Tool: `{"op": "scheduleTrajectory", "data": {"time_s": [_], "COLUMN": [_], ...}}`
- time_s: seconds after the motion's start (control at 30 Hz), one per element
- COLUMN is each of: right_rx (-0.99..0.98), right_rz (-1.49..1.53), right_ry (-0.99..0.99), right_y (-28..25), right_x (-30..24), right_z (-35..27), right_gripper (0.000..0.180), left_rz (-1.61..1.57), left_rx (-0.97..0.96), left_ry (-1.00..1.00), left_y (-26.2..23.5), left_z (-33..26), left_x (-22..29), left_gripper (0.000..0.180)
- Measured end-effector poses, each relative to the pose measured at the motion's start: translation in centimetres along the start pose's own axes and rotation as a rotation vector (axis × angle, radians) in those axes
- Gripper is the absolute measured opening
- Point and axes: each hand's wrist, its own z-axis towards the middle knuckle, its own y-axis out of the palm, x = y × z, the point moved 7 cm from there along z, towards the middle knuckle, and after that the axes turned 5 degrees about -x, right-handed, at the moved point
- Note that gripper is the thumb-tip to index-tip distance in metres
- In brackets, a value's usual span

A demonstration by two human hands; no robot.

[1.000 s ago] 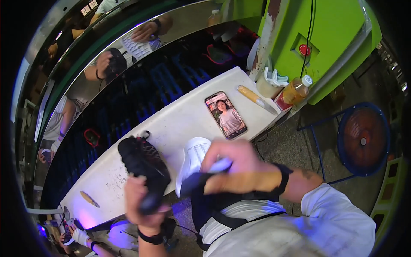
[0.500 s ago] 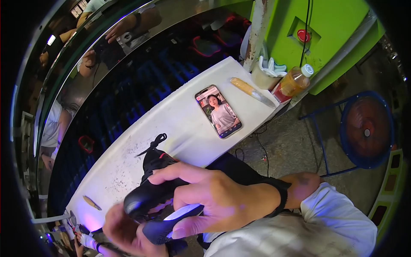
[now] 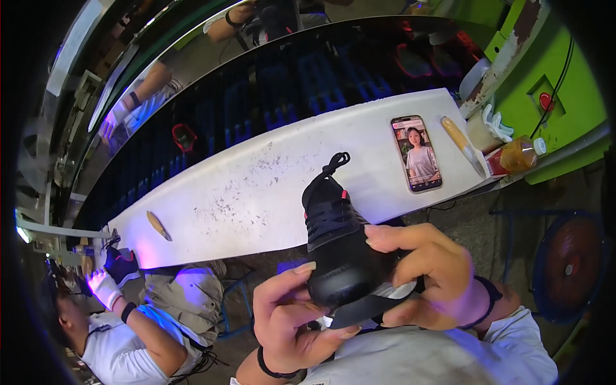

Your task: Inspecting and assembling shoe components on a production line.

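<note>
Gripping a black lace-up sneaker [image 3: 337, 247] from both sides, the 2 hands hold it just off the near edge of the long white workbench [image 3: 256, 192], low in the middle of the view. The left hand [image 3: 292, 317], at 7 o'clock from the shoe, has its fingers curled around the rounded toe end, thumb and forefinger pressed against the black upper. The right hand [image 3: 427, 279], at 4 o'clock from the shoe, closes over the toe and side with the fingers wrapped tight; a dark band sits on that wrist. The shoe points heel away from the person, its laces and a loose lace loop reaching over the bench at 12 o'clock, and a small red mark shows beside the tongue. A dark strip lies under the toe between the 2 hands; what it is cannot be told.

On the bench at 2 o'clock from the shoe lies a smartphone [image 3: 418, 154], screen lit and face up, well apart from the hands. Just beside it at 3 o'clock rests a wooden-handled tool [image 3: 461, 145], and farther toward 2 o'clock stand a white cup [image 3: 482, 131] and an amber bottle [image 3: 516, 154] lying on its side. A small tan tool [image 3: 158, 225] lies on the bench near its far left end at 9 o'clock. Another person in a white glove [image 3: 102, 287] sits at 8 o'clock, beside a dark shoe [image 3: 120, 263].
</note>
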Motion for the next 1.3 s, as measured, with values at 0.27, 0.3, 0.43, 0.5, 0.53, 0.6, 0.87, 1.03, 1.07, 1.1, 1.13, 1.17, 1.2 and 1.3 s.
{"op": "scheduleTrajectory", "data": {"time_s": [0.27,0.3,0.43,0.5,0.53,0.6,0.87,1.03,1.07,1.1,1.13,1.17,1.2,1.3], "right_rx": [-0.008,-0.022,-0.039,-0.021,0.004,0.015,-0.198,-0.158,-0.170,-0.096,-0.020,0.034,0.033,0.122], "right_rz": [-0.010,0.003,0.031,0.010,-0.014,0.017,0.051,0.131,0.101,0.112,0.125,0.128,0.121,0.212], "right_ry": [-0.055,-0.030,-0.012,-0.038,-0.070,-0.036,0.280,0.197,0.207,0.220,0.230,0.232,0.242,0.235], "right_y": [1.0,1.1,1.1,0.9,0.7,0.5,-2.9,-2.5,-2.9,-3.5,-4.2,-4.6,-4.7,-5.4], "right_x": [-0.3,-0.3,0.0,0.2,0.0,0.5,1.6,2.1,2.3,3.0,3.5,3.6,4.0,5.0], "right_z": [-1.3,-1.5,-1.8,-1.6,-1.7,-2.0,-1.7,0.4,0.1,-0.5,-0.7,-0.6,-0.7,-0.9], "right_gripper": [0.043,0.044,0.045,0.045,0.044,0.045,0.079,0.062,0.062,0.062,0.062,0.060,0.060,0.056], "left_rz": [-0.025,-0.028,-0.020,-0.024,0.001,0.007,0.007,-0.086,-0.013,-0.147,-0.166,-0.080,0.009,-0.031], "left_rx": [-0.075,-0.070,-0.079,-0.078,-0.085,-0.079,-0.177,-0.107,-0.274,-0.507,-0.499,-0.354,-0.214,-0.106], "left_ry": [-0.018,-0.020,-0.011,-0.019,-0.009,-0.004,0.079,0.060,-0.068,-0.350,-0.348,-0.187,-0.030,-0.048], "left_y": [-0.4,-0.4,0.0,0.2,0.3,0.3,3.0,5.5,6.5,8.1,8.5,8.2,7.9,8.5], "left_z": [-1.1,-1.1,-1.5,-1.8,-1.7,-1.2,1.1,1.7,1.3,0.3,0.4,1.2,1.5,1.7], "left_x": [0.6,0.6,0.6,0.4,0.6,0.5,0.5,0.4,-0.1,-2.0,-2.7,-2.8,-2.7,-4.1], "left_gripper": [0.042,0.042,0.039,0.039,0.038,0.037,0.042,0.039,0.051,0.043,0.043,0.036,0.040,0.032]}}
